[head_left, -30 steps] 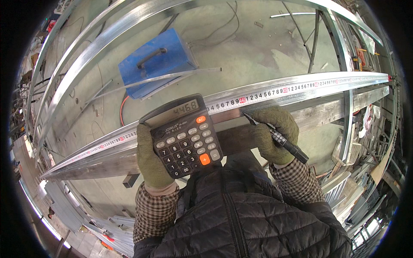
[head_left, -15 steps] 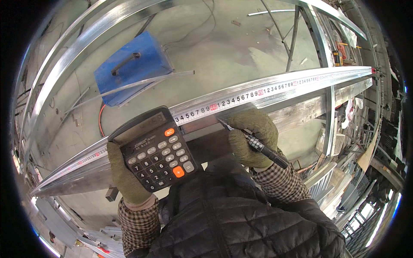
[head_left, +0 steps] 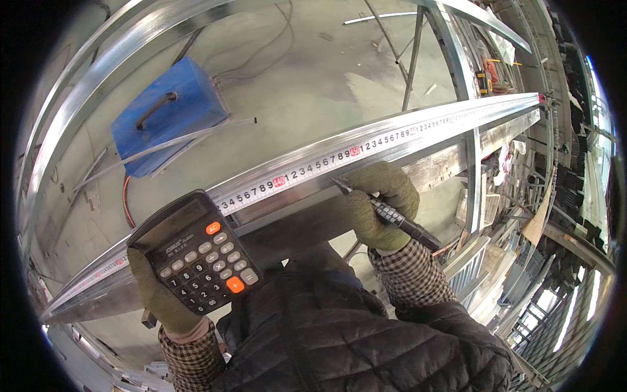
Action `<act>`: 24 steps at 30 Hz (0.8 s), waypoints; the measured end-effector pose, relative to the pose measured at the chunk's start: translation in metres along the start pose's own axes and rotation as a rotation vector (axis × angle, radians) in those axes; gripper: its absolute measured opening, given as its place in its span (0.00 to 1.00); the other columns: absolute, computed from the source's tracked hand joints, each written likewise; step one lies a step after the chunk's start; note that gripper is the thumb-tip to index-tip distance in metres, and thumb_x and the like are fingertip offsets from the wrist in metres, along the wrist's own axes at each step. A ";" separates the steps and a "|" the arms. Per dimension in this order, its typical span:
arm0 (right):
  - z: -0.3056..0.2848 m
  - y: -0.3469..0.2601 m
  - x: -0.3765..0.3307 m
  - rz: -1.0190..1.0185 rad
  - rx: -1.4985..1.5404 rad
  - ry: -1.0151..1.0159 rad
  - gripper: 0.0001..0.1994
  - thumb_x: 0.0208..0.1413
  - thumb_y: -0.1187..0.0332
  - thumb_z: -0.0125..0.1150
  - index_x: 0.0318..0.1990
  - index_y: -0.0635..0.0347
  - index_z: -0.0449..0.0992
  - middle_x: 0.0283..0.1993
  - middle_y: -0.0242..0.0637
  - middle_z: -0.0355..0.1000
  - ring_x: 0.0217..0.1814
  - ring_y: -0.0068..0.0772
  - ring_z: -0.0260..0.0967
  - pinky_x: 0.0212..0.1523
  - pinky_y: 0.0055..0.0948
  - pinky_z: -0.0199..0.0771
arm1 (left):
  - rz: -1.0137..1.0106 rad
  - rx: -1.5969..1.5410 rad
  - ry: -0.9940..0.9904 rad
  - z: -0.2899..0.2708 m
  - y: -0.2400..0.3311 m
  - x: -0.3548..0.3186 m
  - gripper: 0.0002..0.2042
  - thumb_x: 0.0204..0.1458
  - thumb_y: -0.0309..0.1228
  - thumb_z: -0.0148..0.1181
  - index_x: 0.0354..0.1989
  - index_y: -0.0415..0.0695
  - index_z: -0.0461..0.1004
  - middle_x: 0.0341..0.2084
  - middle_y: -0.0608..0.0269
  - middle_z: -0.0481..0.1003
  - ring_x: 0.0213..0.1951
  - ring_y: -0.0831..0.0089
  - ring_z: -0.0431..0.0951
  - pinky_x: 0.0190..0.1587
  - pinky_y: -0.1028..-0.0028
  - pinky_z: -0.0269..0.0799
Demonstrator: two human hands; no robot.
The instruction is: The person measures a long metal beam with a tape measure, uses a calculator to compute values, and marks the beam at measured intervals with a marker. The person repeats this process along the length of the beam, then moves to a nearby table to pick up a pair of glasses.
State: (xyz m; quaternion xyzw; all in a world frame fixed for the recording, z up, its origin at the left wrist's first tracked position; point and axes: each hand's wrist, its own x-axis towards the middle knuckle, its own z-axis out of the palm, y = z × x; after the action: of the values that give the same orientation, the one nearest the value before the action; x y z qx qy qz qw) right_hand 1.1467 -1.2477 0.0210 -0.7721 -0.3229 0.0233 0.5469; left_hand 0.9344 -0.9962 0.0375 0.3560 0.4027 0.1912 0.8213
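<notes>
My left hand (head_left: 160,297), in a green glove, is closed on the left edge of a black calculator (head_left: 189,264) with grey and orange keys. The calculator covers part of a white measuring tape (head_left: 320,164) laid lengthwise along a shiny metal profile (head_left: 261,171). In my right hand (head_left: 382,202), gloved alike, is a black marker pen (head_left: 405,225). Its pointed tip is toward the profile's near side, just below the tape. I cannot tell whether the tip touches the metal.
A blue box with a black handle (head_left: 166,117) stands on the floor beyond the profile. Long metal bars (head_left: 117,72) curve across the far left. At the right, a metal upright (head_left: 471,183) stands among cluttered stock, with a yellow-black tape measure case (head_left: 484,82) farther off.
The view has shifted right, so the box, profile and calculator appear farther left. The right hand with the marker has moved rightward along the tape. Both hands keep their holds.
</notes>
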 end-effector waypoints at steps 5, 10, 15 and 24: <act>-0.013 0.007 0.009 0.004 -0.107 0.019 0.08 0.50 0.76 0.69 0.38 0.57 0.83 0.32 0.41 0.81 0.30 0.39 0.80 0.34 0.34 0.80 | -0.011 0.028 0.073 0.003 0.001 -0.001 0.30 0.74 0.54 0.46 0.66 0.37 0.74 0.53 0.47 0.83 0.46 0.59 0.89 0.48 0.60 0.91; -0.014 0.011 0.012 0.051 -0.093 0.005 0.04 0.49 0.73 0.70 0.33 0.55 0.85 0.30 0.41 0.81 0.26 0.42 0.80 0.30 0.35 0.80 | -0.017 0.050 0.091 -0.001 0.001 -0.001 0.31 0.74 0.55 0.46 0.66 0.37 0.74 0.55 0.47 0.82 0.49 0.57 0.88 0.51 0.59 0.90; -0.017 0.020 0.011 -0.127 -0.095 -0.054 0.08 0.59 0.72 0.71 0.41 0.65 0.78 0.34 0.41 0.81 0.32 0.31 0.78 0.36 0.28 0.80 | 0.021 0.044 0.096 -0.001 -0.001 -0.003 0.30 0.75 0.54 0.46 0.66 0.37 0.74 0.56 0.47 0.82 0.50 0.58 0.88 0.52 0.59 0.90; -0.019 0.025 0.012 -0.219 -0.202 -0.059 0.11 0.56 0.70 0.73 0.42 0.64 0.78 0.33 0.40 0.80 0.29 0.31 0.77 0.33 0.28 0.79 | 0.034 0.035 0.190 -0.002 -0.003 -0.004 0.30 0.74 0.54 0.47 0.66 0.38 0.74 0.56 0.47 0.82 0.50 0.58 0.88 0.52 0.58 0.90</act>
State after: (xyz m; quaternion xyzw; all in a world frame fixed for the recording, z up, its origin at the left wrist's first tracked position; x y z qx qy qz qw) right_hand 1.1752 -1.2620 0.0104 -0.7823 -0.4218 -0.0462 0.4560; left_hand 0.9303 -0.9996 0.0370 0.3572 0.4760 0.2309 0.7697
